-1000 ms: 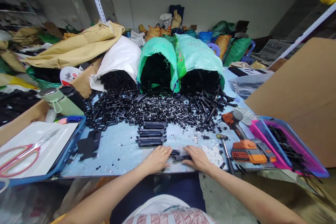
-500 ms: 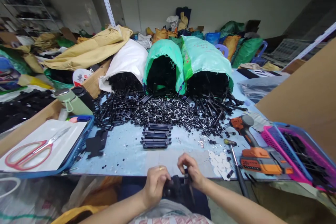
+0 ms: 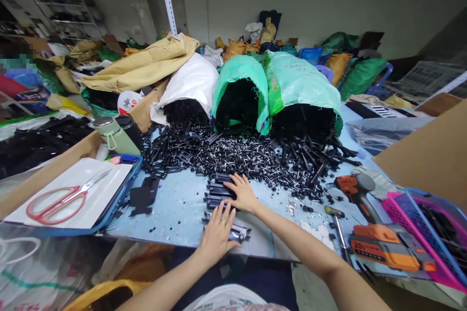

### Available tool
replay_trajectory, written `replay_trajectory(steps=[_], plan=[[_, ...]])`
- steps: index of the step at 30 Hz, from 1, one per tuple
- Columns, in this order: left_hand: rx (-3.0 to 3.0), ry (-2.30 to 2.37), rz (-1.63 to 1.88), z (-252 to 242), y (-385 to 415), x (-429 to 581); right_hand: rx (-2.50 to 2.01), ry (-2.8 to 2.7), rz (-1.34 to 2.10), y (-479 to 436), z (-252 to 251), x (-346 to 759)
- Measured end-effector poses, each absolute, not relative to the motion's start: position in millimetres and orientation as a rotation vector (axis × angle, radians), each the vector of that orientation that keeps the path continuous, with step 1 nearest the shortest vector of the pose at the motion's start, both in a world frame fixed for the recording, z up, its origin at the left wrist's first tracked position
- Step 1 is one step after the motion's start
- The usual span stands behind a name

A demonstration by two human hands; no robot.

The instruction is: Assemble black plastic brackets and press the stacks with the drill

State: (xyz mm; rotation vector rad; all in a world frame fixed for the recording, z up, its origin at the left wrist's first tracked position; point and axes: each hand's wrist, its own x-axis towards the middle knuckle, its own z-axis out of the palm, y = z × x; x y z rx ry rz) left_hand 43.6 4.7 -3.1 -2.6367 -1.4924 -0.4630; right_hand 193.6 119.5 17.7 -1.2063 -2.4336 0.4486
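My left hand [image 3: 216, 233], a ring on one finger, lies with fingers stretched over a long black plastic part [image 3: 239, 233] near the table's front edge. The part's two ends show on either side of the hand. Just beyond it, my right hand [image 3: 243, 194] rests with spread fingers on the right end of a row of similar black plastic parts [image 3: 215, 192]. Those parts lie side by side, and the fingers hide some of their right ends.
Behind the row spreads a heap of small black pieces and pins [image 3: 241, 153], spilling from several sacks [image 3: 242, 68]. Scissors [image 3: 58, 201] lie in a blue tray [image 3: 98, 226] at left. At right are a hammer [image 3: 339, 231], an orange cordless drill [image 3: 383, 245] and a pink basket [image 3: 404, 223].
Both hands have moved forward from my lap onto the table. A black plastic part now lies under my left hand, and my right hand has reached the row. The view has shifted slightly left.
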Motion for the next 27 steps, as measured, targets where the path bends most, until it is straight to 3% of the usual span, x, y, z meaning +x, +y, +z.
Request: replay_trajectory(steps=[10,16,22,27], plan=[[-2.639,-1.538,-0.327,-10,44,40,-1.352,-2.637,0.479,147,17,184],[-2.654,-1.508,-0.256,-14,27,39,-1.261,-2.665,0.362,129,13,187],[-2.641,-1.568,-0.288,-14,34,37,-0.955,-2.789,0.406,166,18,194],[-2.678,-1.549,-0.309,-14,52,30,-0.968,-2.749,0.35,185,12,187]])
